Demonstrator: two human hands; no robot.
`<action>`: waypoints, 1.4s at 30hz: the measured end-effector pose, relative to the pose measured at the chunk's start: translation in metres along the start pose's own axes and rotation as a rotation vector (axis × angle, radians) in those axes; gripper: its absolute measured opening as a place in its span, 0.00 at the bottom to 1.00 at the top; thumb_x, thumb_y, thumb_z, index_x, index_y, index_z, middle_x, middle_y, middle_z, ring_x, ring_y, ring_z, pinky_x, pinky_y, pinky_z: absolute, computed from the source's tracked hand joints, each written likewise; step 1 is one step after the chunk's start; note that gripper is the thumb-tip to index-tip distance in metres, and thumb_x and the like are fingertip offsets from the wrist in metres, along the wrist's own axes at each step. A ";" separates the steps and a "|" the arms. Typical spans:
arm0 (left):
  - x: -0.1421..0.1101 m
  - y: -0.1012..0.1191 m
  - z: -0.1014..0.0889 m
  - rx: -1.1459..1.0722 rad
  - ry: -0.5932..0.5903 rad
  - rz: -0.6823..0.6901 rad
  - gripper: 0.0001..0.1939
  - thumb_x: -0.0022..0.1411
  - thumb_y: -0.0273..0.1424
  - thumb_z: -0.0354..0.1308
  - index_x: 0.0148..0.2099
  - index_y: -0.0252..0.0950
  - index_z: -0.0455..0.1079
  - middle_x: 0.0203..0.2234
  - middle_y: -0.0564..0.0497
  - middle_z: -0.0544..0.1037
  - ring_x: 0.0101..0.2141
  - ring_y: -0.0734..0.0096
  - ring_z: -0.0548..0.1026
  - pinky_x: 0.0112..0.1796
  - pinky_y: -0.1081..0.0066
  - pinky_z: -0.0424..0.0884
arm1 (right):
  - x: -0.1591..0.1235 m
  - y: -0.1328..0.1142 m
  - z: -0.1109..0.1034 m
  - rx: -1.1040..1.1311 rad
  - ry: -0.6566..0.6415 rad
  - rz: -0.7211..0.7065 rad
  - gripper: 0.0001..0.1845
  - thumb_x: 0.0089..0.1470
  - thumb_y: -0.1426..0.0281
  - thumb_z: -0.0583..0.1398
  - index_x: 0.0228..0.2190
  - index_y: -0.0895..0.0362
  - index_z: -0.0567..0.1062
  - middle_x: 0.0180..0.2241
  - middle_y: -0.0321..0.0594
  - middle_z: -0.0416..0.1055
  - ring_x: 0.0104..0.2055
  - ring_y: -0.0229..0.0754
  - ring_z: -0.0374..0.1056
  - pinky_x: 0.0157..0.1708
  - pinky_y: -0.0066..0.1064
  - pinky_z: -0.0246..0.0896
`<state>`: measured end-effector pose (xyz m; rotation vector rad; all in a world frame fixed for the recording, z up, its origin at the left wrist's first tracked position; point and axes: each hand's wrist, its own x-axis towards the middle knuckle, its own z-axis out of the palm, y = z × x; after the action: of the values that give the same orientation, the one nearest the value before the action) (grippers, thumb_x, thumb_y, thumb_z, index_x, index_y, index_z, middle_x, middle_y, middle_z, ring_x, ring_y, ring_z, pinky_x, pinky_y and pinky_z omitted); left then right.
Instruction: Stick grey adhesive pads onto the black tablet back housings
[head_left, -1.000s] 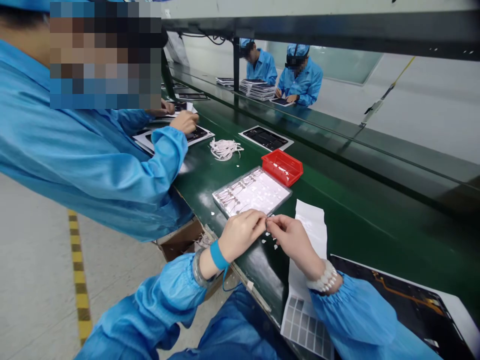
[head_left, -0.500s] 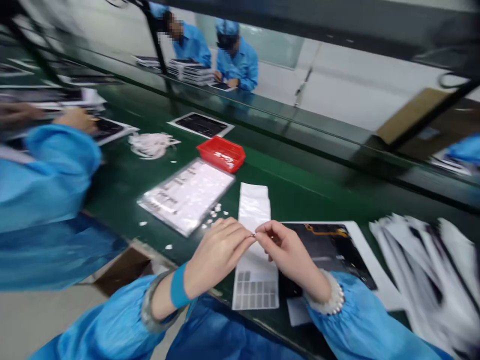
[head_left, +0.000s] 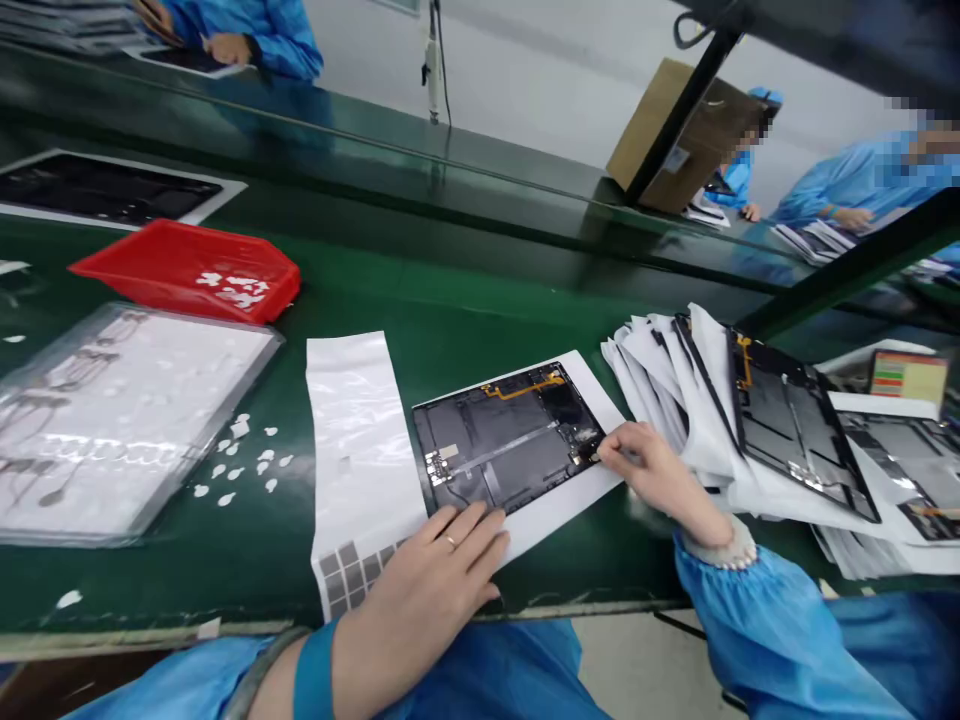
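A black tablet-like housing (head_left: 469,430) with an orange flex cable lies on a white sheet (head_left: 570,510) in front of me. My left hand (head_left: 431,590) rests with fingers stretched out over the housing's near left edge. At the housing's right corner, my right hand (head_left: 660,475) has thumb and forefinger pinched together; whatever is between them is too small to make out. Left of the housing lies a white backing strip (head_left: 356,420) with grey squares (head_left: 345,575) at its near end, partly under my left hand.
On the left are a clear-edged tray (head_left: 180,390) of small wired parts, a red bin (head_left: 142,268) with white bits, and several loose white tabs (head_left: 235,474). Stacked housings (head_left: 795,430) and white sheets stand at right. Co-workers in blue sit across the bench.
My view has swung right and closer to the housing. My hands, earlier together above the tabs and strip, have parted: the left lies flat on the housing, the right is at its right corner.
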<state>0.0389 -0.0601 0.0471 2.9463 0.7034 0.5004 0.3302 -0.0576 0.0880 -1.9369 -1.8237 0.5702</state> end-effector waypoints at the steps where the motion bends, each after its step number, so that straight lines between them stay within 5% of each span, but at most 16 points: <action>1: 0.000 0.000 0.005 0.006 0.004 0.004 0.14 0.60 0.32 0.59 0.48 0.35 0.69 0.49 0.49 0.73 0.48 0.58 0.70 0.47 0.60 0.64 | 0.000 0.006 0.002 -0.020 -0.040 -0.002 0.10 0.55 0.67 0.56 0.23 0.55 0.70 0.29 0.39 0.70 0.39 0.45 0.63 0.42 0.38 0.55; 12: -0.001 -0.002 0.009 -0.008 0.065 -0.016 0.13 0.69 0.35 0.47 0.48 0.38 0.70 0.48 0.53 0.75 0.47 0.64 0.70 0.50 0.63 0.55 | 0.007 -0.006 0.021 -0.181 -0.175 -0.007 0.09 0.54 0.70 0.56 0.25 0.55 0.74 0.31 0.39 0.71 0.42 0.45 0.60 0.43 0.38 0.54; 22: -0.001 -0.002 0.011 -0.044 0.076 -0.028 0.16 0.71 0.35 0.42 0.48 0.39 0.70 0.47 0.54 0.75 0.47 0.65 0.69 0.50 0.64 0.55 | 0.002 -0.043 0.027 -0.872 -0.103 -0.238 0.09 0.56 0.76 0.54 0.27 0.60 0.72 0.30 0.46 0.70 0.37 0.47 0.62 0.34 0.37 0.51; 27: 0.002 -0.004 0.002 -0.066 0.051 0.004 0.15 0.71 0.34 0.42 0.49 0.37 0.69 0.47 0.51 0.74 0.46 0.64 0.70 0.49 0.62 0.60 | 0.009 -0.037 0.018 -0.821 -0.144 -0.270 0.06 0.57 0.75 0.55 0.31 0.58 0.73 0.31 0.42 0.71 0.35 0.44 0.65 0.32 0.33 0.54; 32: -0.006 -0.021 -0.018 -0.031 0.085 -0.025 0.14 0.70 0.31 0.43 0.47 0.33 0.68 0.48 0.45 0.73 0.49 0.60 0.70 0.49 0.60 0.65 | 0.040 -0.001 0.001 -0.754 0.140 0.052 0.19 0.60 0.62 0.52 0.44 0.62 0.72 0.39 0.49 0.72 0.42 0.48 0.65 0.37 0.34 0.58; 37: -0.019 -0.044 -0.027 -0.002 0.032 -0.199 0.08 0.66 0.31 0.50 0.44 0.31 0.66 0.42 0.42 0.73 0.43 0.58 0.73 0.44 0.58 0.70 | 0.053 0.013 0.010 -0.650 0.060 0.128 0.16 0.57 0.61 0.55 0.29 0.57 0.77 0.34 0.44 0.74 0.42 0.49 0.65 0.39 0.35 0.58; 42: -0.019 -0.055 -0.025 -0.053 -0.006 -0.253 0.17 0.60 0.34 0.60 0.48 0.31 0.63 0.43 0.43 0.72 0.44 0.59 0.72 0.44 0.60 0.71 | 0.054 0.002 0.014 -0.731 0.002 0.202 0.16 0.59 0.62 0.51 0.31 0.56 0.75 0.30 0.46 0.74 0.35 0.49 0.69 0.31 0.34 0.56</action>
<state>-0.0091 -0.0199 0.0567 2.7538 1.0266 0.4787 0.3269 -0.0032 0.0743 -2.5929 -2.0226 -0.0771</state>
